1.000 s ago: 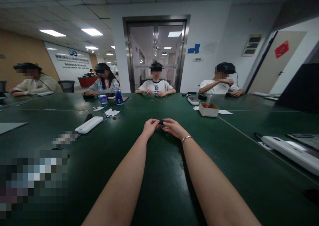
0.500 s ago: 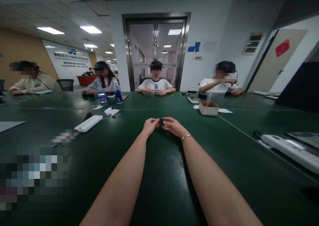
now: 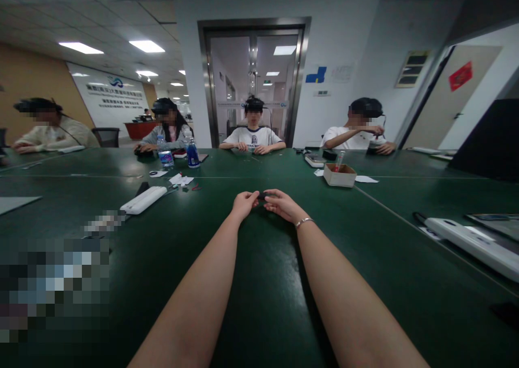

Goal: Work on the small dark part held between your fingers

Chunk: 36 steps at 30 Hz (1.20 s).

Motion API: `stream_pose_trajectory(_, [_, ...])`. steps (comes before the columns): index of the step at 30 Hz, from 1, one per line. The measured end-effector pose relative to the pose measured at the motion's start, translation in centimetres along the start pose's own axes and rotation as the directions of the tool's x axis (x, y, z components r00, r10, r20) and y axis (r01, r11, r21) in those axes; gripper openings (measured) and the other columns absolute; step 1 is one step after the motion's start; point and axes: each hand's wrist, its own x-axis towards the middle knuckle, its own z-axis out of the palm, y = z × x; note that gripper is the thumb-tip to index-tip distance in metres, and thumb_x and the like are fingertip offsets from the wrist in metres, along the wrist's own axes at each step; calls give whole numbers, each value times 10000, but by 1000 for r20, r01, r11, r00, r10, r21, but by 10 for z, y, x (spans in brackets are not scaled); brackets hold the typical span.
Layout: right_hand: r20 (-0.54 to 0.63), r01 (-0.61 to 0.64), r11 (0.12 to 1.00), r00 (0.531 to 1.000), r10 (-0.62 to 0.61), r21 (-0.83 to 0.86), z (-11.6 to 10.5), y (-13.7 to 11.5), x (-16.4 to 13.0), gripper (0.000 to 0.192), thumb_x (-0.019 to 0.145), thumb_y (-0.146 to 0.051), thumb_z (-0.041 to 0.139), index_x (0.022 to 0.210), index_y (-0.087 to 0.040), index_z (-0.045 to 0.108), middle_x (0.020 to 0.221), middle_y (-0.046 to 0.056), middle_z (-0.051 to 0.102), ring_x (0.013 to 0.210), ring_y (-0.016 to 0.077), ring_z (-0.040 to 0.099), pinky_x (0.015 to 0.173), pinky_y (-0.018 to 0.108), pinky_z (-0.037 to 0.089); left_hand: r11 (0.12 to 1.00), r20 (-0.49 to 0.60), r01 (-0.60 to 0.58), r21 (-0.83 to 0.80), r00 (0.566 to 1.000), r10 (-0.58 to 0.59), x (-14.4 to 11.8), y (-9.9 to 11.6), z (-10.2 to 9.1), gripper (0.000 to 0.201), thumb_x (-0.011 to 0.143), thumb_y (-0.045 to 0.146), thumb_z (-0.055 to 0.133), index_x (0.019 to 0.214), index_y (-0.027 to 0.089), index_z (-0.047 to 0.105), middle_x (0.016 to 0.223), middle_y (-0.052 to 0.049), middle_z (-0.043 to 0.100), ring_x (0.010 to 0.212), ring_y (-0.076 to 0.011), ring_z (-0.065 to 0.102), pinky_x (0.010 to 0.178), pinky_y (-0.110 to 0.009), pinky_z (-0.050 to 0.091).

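Two hands met far out on the green bench, and both pinched one small dark object between them. The left hand had its fingers closed on the left end of the object, and the right hand had its fingers closed on the right end. So the object sat just between the two sets of fingertips, low over the bench; I could not tell if it touched the surface. It was too small to say what it was; it looked black, short and perhaps hard.

To handle such a small piece well, I think the grip should be light but sure, with the fingertips near each other and the wrists resting on the bench for support.

A thin metal bracelet was on the right wrist. The bench top was smooth and a little glossy. Beyond the fingers, to the right, stood an open cardboard box, square with matte sides. To the left of the fingers lay a long white case with rounded ends, probably plastic, and farther away two clear bottles. Other people sat at the far side of the bench, well apart from the hands.
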Motion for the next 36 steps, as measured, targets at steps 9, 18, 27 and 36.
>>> stream_pose_trajectory(9, [4,19,1000,1000,-19,-5,0,1,-1,311,717,-8,675,950,-162,537,747,15,617,604,117,636,561,203,518,997,-16,-19,81,1000,21,-3,4,0,311,773,409,597,647,125,592,592,-28,602,514,-108,530,562,-250,418])
stream_pose_trajectory(18, [27,53,998,998,-54,13,-1,3,1,341,679,-32,716,941,-168,545,719,2,612,583,121,630,539,211,509,997,-13,-11,70,1000,11,-6,7,1,329,781,417,583,624,127,582,577,-26,589,501,-103,515,552,-246,411])
stream_pose_trajectory(27, [-35,0,1000,999,1,13,2,0,1,221,769,-50,658,927,-146,537,744,38,648,543,103,629,518,182,527,998,33,-43,-37,998,45,-2,2,0,220,765,336,622,708,125,591,566,8,549,494,-76,478,513,-211,372])
stream_pose_trajectory(36, [-46,-24,1000,999,25,4,5,-1,2,130,827,-76,625,893,-135,530,697,58,661,527,103,631,493,166,536,986,14,-4,-167,1000,6,-5,6,1,107,760,195,629,835,131,588,738,-19,583,601,-79,553,540,-188,434])
